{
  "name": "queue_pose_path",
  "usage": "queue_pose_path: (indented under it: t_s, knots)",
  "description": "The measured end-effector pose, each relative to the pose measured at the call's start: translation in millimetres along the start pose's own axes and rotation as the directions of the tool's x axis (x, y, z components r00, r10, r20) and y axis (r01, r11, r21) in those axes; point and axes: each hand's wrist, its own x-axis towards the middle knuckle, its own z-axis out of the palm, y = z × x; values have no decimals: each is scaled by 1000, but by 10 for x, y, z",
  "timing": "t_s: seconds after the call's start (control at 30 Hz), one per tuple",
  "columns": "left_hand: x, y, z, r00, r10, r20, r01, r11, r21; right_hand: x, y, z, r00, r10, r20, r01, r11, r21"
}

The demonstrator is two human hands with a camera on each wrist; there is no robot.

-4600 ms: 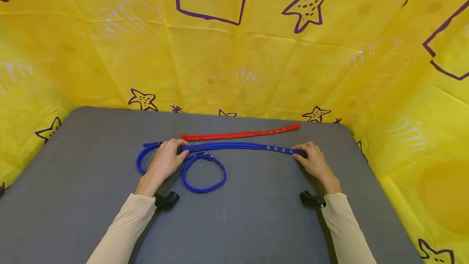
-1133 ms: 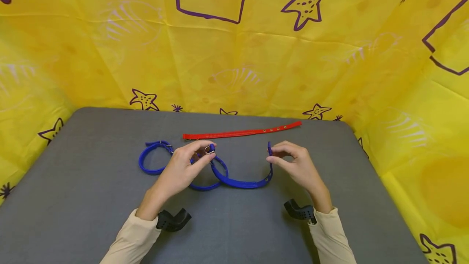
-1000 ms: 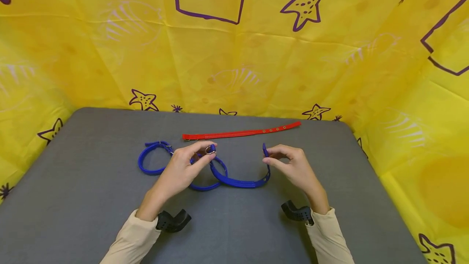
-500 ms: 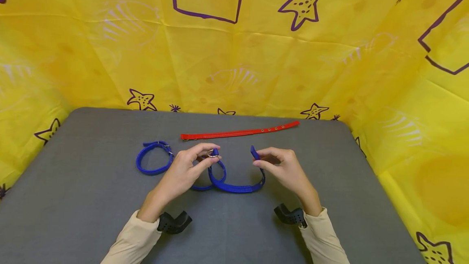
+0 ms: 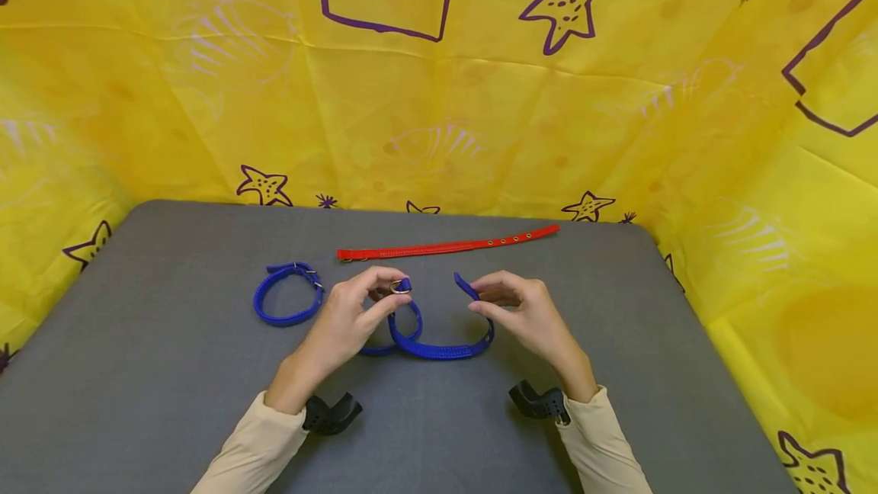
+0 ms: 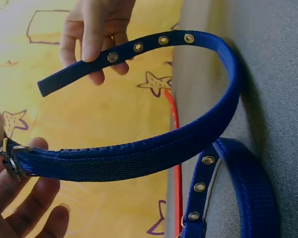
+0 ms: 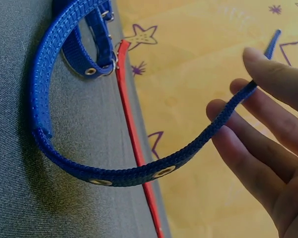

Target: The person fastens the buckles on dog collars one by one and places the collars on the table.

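A blue collar with metal eyelets hangs in a U between my two hands, its padded middle low over the table. My left hand pinches the buckle end, where a metal buckle shows in the left wrist view. Between thumb and fingers, my right hand pinches the strap near its free tip, which points up toward the buckle with a gap between them. A second blue collar, fastened in a loop, lies behind the held one, partly hidden by it and the left hand.
Another looped blue collar lies on the grey table left of the left hand. Farther back, a red collar is stretched out flat. A yellow patterned cloth stands behind the table and at its sides.
Earlier the collar was held stretched straight near the table; now it is raised and bent. Over the last second my right hand has moved left, bringing the tip closer to the buckle.
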Motion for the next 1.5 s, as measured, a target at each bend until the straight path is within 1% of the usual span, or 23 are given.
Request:
queue_pose_path:
  t_s: [0.07,0.1,0.17,0.2,0.3,0.4,0.47,0.6,0.8,1.17,1.33,1.5]
  knots:
    - [0,-6,16,999,36,-20,-35,999,7,0,5,2,1000,-5,19,5,1000,-9]
    - [0,-4,22,999,42,-21,-42,999,0,1,3,2,1000,-6,28,6,1000,-10]
    - [-2,15,27,999,31,-6,-32,999,-43,1,2,2,999,-7,45,8,1000,-6]
    - [-2,29,29,1000,18,5,-17,997,-71,0,2,2,998,-8,54,9,1000,-2]
    - [-5,82,26,997,-53,48,60,986,-154,-3,6,3,997,-16,75,15,1000,13]
    - [0,128,21,991,-109,71,121,975,-185,-6,17,10,996,-31,83,29,999,17]
    - [4,139,21,989,-125,80,138,973,-187,-4,21,16,996,-42,77,41,999,10]
    - [2,141,27,988,-128,89,142,971,-191,-3,17,31,997,-49,65,50,999,-8]
    - [-9,146,42,988,-115,104,133,974,-182,-4,-4,50,995,-67,78,67,998,-8]
    - [-10,131,57,986,-78,146,94,990,-103,10,-30,98,986,-129,108,126,992,29]
    - [-14,136,61,978,-88,189,110,988,-110,13,-26,121,980,-166,112,163,986,33]
    - [-22,119,73,960,-106,260,142,982,-122,13,-15,144,974,-192,119,188,981,45]
